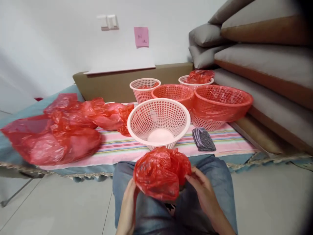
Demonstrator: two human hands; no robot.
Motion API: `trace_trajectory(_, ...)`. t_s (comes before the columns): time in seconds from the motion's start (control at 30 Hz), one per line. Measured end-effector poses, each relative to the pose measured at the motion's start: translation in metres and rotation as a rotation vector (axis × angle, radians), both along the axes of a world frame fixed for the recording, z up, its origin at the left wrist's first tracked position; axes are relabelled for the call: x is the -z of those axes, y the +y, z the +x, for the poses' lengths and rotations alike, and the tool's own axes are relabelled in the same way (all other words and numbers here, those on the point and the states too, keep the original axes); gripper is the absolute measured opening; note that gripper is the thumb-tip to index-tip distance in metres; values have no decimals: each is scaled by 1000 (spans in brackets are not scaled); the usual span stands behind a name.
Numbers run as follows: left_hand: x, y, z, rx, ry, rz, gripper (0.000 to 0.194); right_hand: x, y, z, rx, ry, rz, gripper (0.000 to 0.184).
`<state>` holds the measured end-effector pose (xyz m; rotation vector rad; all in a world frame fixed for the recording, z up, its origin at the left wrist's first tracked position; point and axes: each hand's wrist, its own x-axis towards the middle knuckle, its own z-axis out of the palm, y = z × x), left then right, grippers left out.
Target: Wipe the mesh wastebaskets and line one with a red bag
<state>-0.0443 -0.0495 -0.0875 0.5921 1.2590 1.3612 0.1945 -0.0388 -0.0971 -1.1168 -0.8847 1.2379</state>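
Note:
Between my hands, above my lap, is a crumpled red plastic bag [160,174]. My left hand [130,195] grips its left edge, the fingertips partly hidden behind the plastic. On the other side my right hand [201,186] pinches the bag's right edge between thumb and fingers. Just beyond the bag stands a pink perforated plastic basket [158,133], upright, with no bag in it. A folded grey cloth with purple strings [203,139] lies to the right of this basket.
Behind stand two baskets covered with red bags [222,104], [173,93], plus pink baskets [145,89], [196,80] holding red plastic. Several red bags [66,137] lie at left on the striped cloth [117,143]. Grey cushions [264,62] are stacked at right, by a wall.

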Motion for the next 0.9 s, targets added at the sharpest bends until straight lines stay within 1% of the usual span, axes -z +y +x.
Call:
trace_trajectory(0.07,-6,10,11,61,-123,-28,58,-4,2,10,7,-7,6,27)
trace_trajectory(0.1,-7,14,15,94,-156,-41,59,-4,2,15,-6,-10,6,27)
trace_trajectory(0.17,-6,22,18,149,-150,-79,52,-2,2,25,-23,-30,-5,26)
trace_trajectory(0.2,-4,26,16,153,-120,-97,49,0,2,31,-8,-46,-15,25)
trace_trajectory(0.27,3,35,6,84,-26,-119,48,9,1,44,98,-71,-40,25)
trace_trajectory(0.37,15,48,-18,-105,103,-109,52,25,2,70,320,-120,-88,28)
trace_trajectory(0.4,18,51,-26,-145,125,-111,52,30,2,79,365,-144,-104,28)
trace_trajectory(0.47,20,54,-38,-180,128,-138,52,39,5,94,418,-191,-138,28)
trace_trajectory(0.53,20,56,-43,-200,102,-171,51,47,8,105,455,-215,-169,29)
trace_trajectory(0.63,18,57,-34,-189,27,-209,49,57,13,114,494,-251,-217,34)
trace_trajectory(0.77,25,59,-6,-142,-111,-252,47,64,11,113,634,-343,-253,49)
trace_trajectory(0.8,27,59,1,-122,-143,-267,43,64,8,109,629,-361,-254,49)
trace_trajectory(0.83,29,59,9,-102,-170,-291,37,64,5,104,580,-369,-254,48)
trace_trajectory(0.87,31,59,17,-80,-194,-325,31,64,2,96,494,-364,-255,45)
trace_trajectory(0.9,32,58,24,-61,-218,-365,26,64,-2,86,376,-346,-263,44)
